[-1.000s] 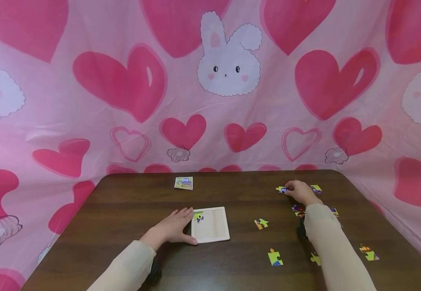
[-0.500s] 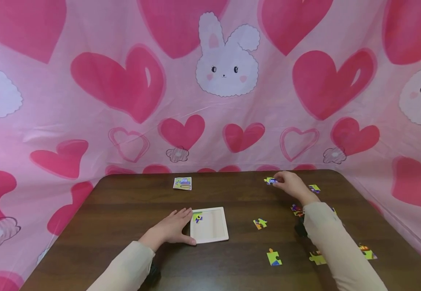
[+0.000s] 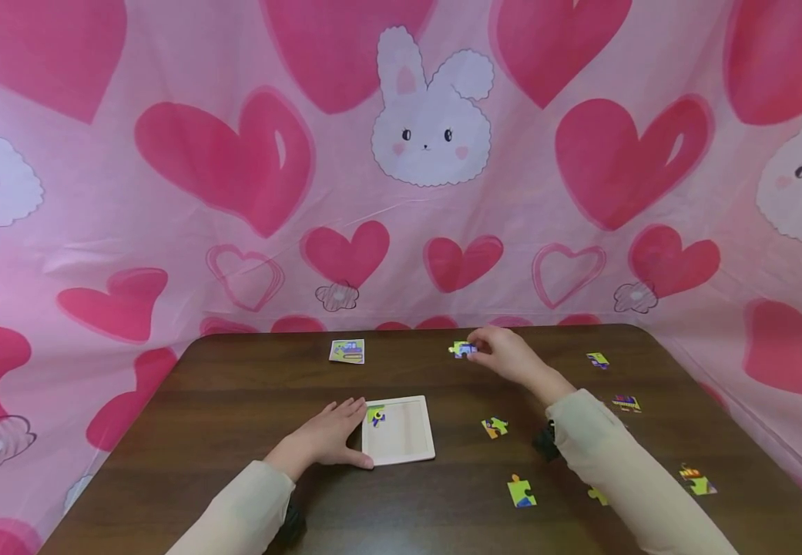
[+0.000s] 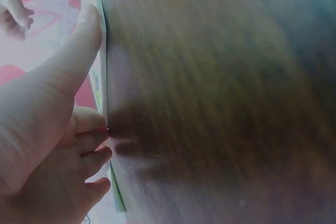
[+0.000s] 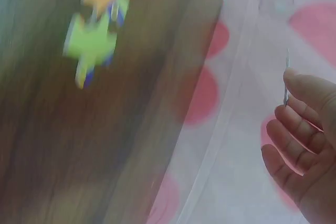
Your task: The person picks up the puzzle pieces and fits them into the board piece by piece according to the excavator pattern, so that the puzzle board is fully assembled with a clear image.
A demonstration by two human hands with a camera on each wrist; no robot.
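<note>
My right hand (image 3: 508, 356) pinches a jigsaw puzzle piece (image 3: 461, 349), yellow-green and blue, between thumb and fingers over the far part of the table. The right wrist view shows this puzzle piece (image 5: 286, 80) edge-on as a thin line. At the left side of a pale square puzzle tray (image 3: 429, 428), my left hand (image 3: 327, 435) rests with fingers extended and thumb by the near corner. One puzzle piece (image 3: 376, 415) lies inside the tray's far left corner. In the left wrist view, the left hand's thumb and fingertips touch the tray's edge (image 4: 105, 56).
A small picture card (image 3: 347, 351) lies at the back of the brown table (image 3: 234, 385). Loose puzzle pieces are scattered to the right, among them a green one (image 3: 521, 491), an orange-and-green one (image 3: 494, 427) and one (image 3: 598, 360) farther back. A pink heart-print cloth (image 3: 435, 208) hangs behind.
My right hand has carried the puzzle piece leftward along the far side of the table, toward the picture card. The left hand and the tray stay in place.
</note>
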